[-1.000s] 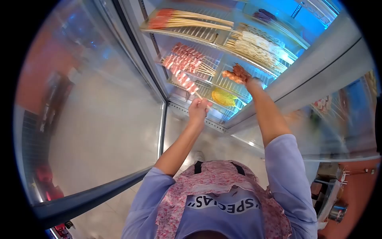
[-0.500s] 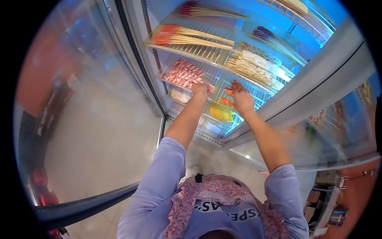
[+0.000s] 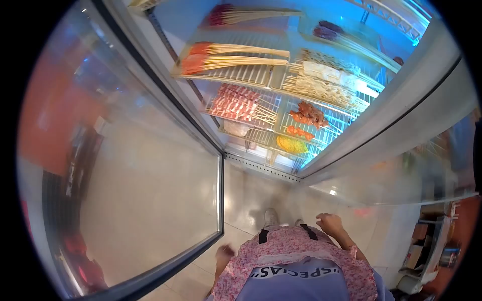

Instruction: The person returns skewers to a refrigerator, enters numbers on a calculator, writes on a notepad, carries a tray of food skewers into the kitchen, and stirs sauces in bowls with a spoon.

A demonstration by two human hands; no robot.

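Note:
My left hand is low beside my apron, close to the lower edge of the open glass door; motion smears its fingers. My right hand hangs on the other side of the apron, its fingers loosely bent and partly apart, with nothing visible in them. Both hands are away from the fridge shelves. Pink-and-white meat skewers lie on the left of a wire shelf. To their right are reddish-brown skewers and orange pieces. A yellow item lies lower down.
Higher shelves carry orange-tipped skewers, pale wavy skewers, and dark purple ones. A thick door frame slants along the right. A rack with boxes stands at the lower right. My shoes are on the tiled floor.
Both hands have left the fridge shelf and dropped to my sides. The pink-and-white and reddish-brown skewers they were touching now lie on the shelf. The view has shifted slightly.

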